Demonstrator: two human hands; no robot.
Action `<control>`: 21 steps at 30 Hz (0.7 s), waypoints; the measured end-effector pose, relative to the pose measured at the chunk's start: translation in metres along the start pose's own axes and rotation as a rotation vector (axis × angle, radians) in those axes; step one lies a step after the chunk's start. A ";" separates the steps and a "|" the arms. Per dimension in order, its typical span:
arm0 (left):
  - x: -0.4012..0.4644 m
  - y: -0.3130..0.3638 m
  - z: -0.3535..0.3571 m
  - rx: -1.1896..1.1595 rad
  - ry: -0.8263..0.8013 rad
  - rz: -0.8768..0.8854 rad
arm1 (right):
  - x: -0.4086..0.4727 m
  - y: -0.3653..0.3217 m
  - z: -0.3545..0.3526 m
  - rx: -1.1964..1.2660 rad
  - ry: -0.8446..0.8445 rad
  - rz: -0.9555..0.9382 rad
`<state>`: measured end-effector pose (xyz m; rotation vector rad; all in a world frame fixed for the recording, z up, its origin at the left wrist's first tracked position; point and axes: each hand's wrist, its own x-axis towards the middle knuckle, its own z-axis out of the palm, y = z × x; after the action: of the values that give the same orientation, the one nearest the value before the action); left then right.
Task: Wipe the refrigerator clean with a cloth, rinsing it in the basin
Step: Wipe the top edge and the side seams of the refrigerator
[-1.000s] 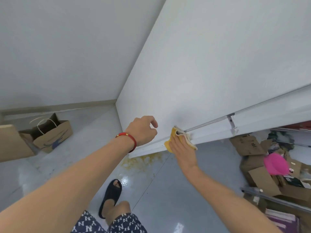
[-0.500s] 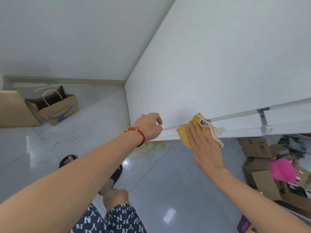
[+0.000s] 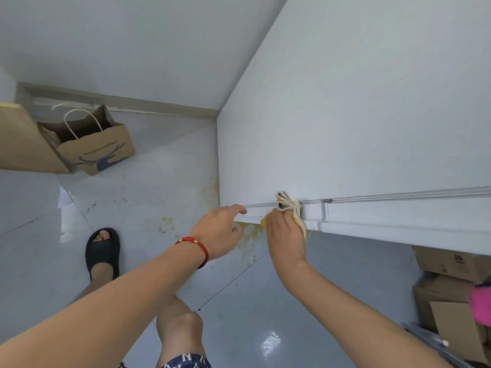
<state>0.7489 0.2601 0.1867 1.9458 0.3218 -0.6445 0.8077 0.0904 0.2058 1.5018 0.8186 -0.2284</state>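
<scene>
Grey tiled floor (image 3: 148,197): paper bag (image 3: 98,147), yellow stains (image 3: 248,232), black slipper (image 3: 102,251), cardboard boxes (image 3: 451,264).

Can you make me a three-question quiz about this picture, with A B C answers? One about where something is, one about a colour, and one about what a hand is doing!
1. Where is the paper bag?
A. On the floor by the far wall
B. On top of the refrigerator
C. In the person's left hand

2. What colour is the bracelet on the left wrist?
A. Blue
B. Red
C. Green

3. What is the right hand doing?
A. Hanging loose
B. Holding a shoe
C. Pressing the cloth on the refrigerator

Answers:
1 A, the bag stands on the floor near the baseboard.
2 B, the band is red with a small gold bead.
3 C, the fingers hold the cloth against the groove at the lower edge.
</scene>
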 end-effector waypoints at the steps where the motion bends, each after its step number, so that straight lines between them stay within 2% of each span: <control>1: 0.001 -0.003 0.003 0.093 -0.032 0.042 | -0.012 0.008 0.008 0.011 0.060 0.021; 3: 0.006 -0.004 0.011 0.240 -0.081 0.094 | -0.035 0.026 0.024 0.044 0.186 0.073; 6: 0.018 -0.006 0.029 0.256 -0.116 0.071 | -0.041 0.029 0.036 -0.018 0.277 0.057; 13: 0.049 -0.046 0.060 0.171 -0.087 0.057 | 0.059 -0.076 0.024 -0.171 0.045 0.019; 15: 0.060 -0.071 0.065 0.087 -0.078 -0.010 | 0.084 -0.102 0.020 -0.132 0.035 -0.018; 19: 0.075 -0.117 0.074 -0.386 -0.039 -0.332 | 0.126 -0.141 0.017 0.023 -0.056 -0.188; 21: 0.079 -0.134 0.077 -0.476 -0.028 -0.351 | 0.129 -0.146 0.020 0.129 -0.018 -0.183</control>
<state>0.7254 0.2467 0.0149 1.4334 0.7398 -0.7404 0.8192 0.1011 0.0105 1.5431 0.9428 -0.4376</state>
